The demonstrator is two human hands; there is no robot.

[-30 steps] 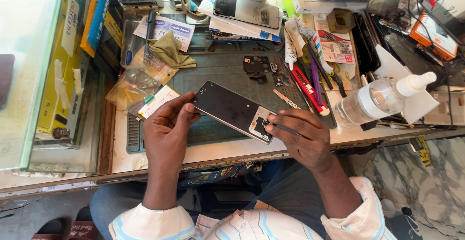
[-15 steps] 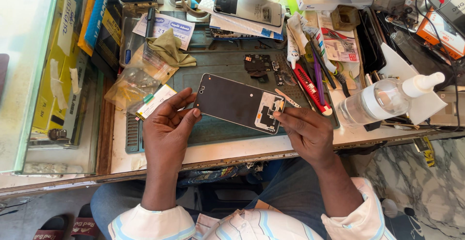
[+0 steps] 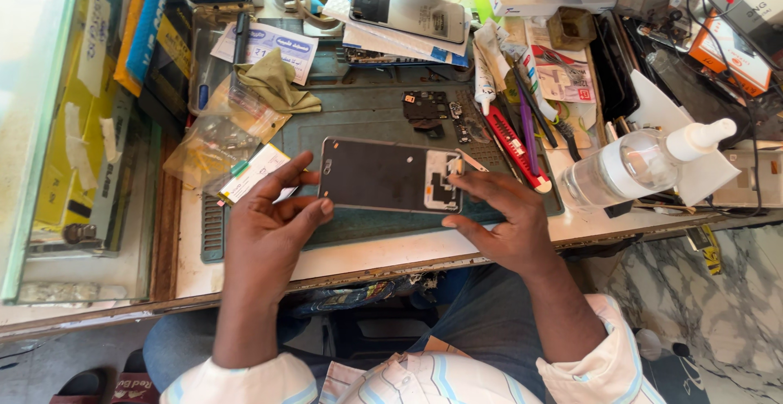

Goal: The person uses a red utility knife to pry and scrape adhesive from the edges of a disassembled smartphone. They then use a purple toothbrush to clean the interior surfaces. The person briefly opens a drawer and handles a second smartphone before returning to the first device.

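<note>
A dark opened phone body (image 3: 383, 174) with its back cover off is held level above the green work mat (image 3: 359, 114). My left hand (image 3: 269, 225) grips its left end with thumb and fingers. My right hand (image 3: 497, 216) grips its right end, fingertips beside the exposed white and metal inner section (image 3: 443, 180). Small black circuit parts (image 3: 426, 109) lie on the mat just beyond the phone.
A clear spray bottle (image 3: 632, 163) lies at the right. Red-handled tools and a purple tool (image 3: 522, 139) sit right of the mat. Plastic bags (image 3: 216, 139), an olive cloth (image 3: 273, 82), a white phone (image 3: 408, 8) and boxes crowd the bench.
The phone body has turned from a slanted angle to level and lifted slightly away from me. Both hands stayed on its ends and shifted with it.
</note>
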